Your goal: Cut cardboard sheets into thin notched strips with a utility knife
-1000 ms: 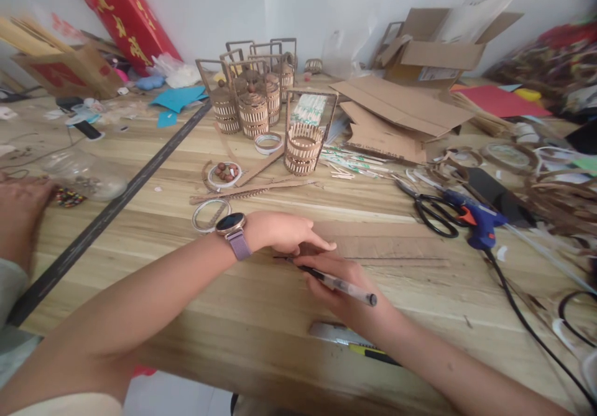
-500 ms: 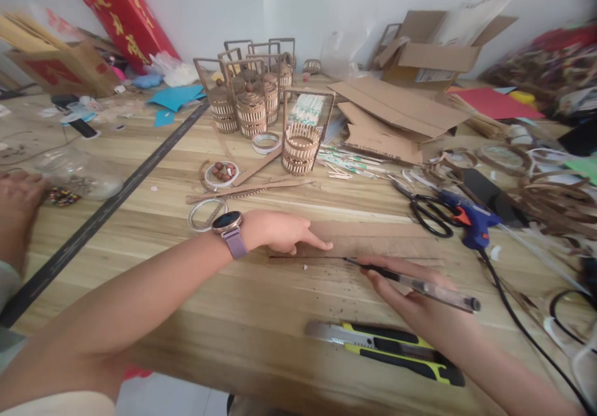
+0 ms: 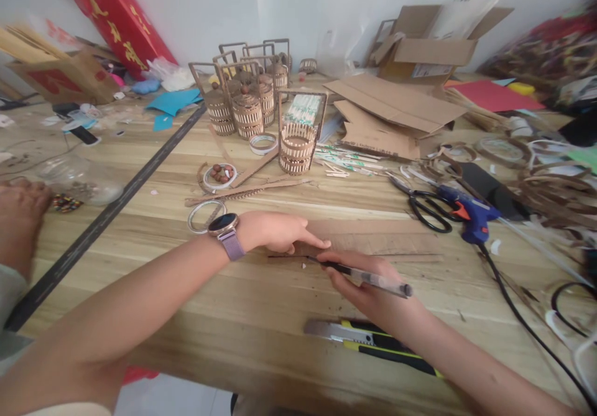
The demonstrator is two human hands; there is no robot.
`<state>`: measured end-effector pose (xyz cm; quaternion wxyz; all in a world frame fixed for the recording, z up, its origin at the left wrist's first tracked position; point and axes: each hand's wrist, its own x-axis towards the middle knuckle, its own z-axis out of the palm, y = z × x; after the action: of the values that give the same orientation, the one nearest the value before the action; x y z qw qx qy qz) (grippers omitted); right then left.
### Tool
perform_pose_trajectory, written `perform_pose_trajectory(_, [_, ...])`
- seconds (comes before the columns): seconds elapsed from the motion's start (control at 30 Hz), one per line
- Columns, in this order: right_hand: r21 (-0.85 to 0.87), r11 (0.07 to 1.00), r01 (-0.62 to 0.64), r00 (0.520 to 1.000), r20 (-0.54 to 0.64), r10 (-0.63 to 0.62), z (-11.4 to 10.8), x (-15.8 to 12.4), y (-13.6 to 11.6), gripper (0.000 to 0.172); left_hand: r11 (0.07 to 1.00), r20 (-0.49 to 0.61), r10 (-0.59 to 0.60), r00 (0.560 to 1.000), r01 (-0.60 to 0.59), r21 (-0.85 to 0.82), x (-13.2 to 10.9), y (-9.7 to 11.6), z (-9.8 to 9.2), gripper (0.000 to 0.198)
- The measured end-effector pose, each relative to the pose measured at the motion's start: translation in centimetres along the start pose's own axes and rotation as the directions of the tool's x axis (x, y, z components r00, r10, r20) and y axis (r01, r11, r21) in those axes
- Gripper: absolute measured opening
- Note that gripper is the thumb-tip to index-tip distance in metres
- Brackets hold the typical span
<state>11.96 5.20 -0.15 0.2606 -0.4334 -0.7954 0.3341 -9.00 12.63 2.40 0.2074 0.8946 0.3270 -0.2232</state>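
Clasping a pen (image 3: 368, 278), the right hand (image 3: 383, 304) sits beyond a utility knife (image 3: 357, 335); the left hand (image 3: 284, 231), grip empty, touches marked cardboard (image 3: 373, 240)

Slanted pen (image 3: 370, 278), seemingly touching cardboard (image 3: 382, 242)

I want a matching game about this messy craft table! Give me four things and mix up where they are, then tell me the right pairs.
Things:
1. black-and-clear plastic pen
2. yellow-and-black metal-bladed knife
3. round reddish-brown beads
4. flat brown cardboard piece

Places:
A. inside a round white ring
B. under the left hand
C. in the right hand
D. on the pale wooden table, nearest its front edge

Right pairs: 1-C, 2-D, 3-A, 4-B.
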Motion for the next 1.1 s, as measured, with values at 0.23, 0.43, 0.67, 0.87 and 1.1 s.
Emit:
perform_pose_trajectory(0.23, [-0.127, 0.982, -0.138, 0.983, -0.143, 0.119, -2.8, -2.4, 2.0, 0.021, 1.000, 0.013, 0.002, 1.000, -0.002, -0.004, 0.0, 0.0, 0.0, 0.072])
perform_pose_trajectory(0.43, [-0.046, 0.998, -0.031, 0.997, -0.072, 0.028, -0.4, -0.7, 0.4, 0.023, 1.000, 0.009, 0.018, 1.000, -0.018, -0.012, 0.0, -0.1, 0.1, 0.073])
perform_pose_trajectory(0.67, [0.019, 0.999, 0.042, 0.998, 0.036, -0.043, 1.7, 1.1, -0.4, 0.025, 0.998, 0.012, 0.026, 1.000, -0.026, -0.052, 0.0, -0.3, 0.2, 0.072])
perform_pose_trajectory(0.87, [0.003, 0.997, -0.077, 0.997, -0.023, 0.077, -1.1, -0.3, 1.0, 0.025, 0.999, -0.001, 0.007, 1.000, -0.007, -0.031, -0.1, 0.0, -0.1, 0.075])
perform_pose_trajectory(1.1, [-0.195, 0.963, -0.186, 0.964, -0.224, 0.140, -7.0, -2.8, 3.3, 0.027, 0.997, -0.009, -0.009, 1.000, 0.008, -0.083, -0.4, 0.3, -0.5, 0.071])
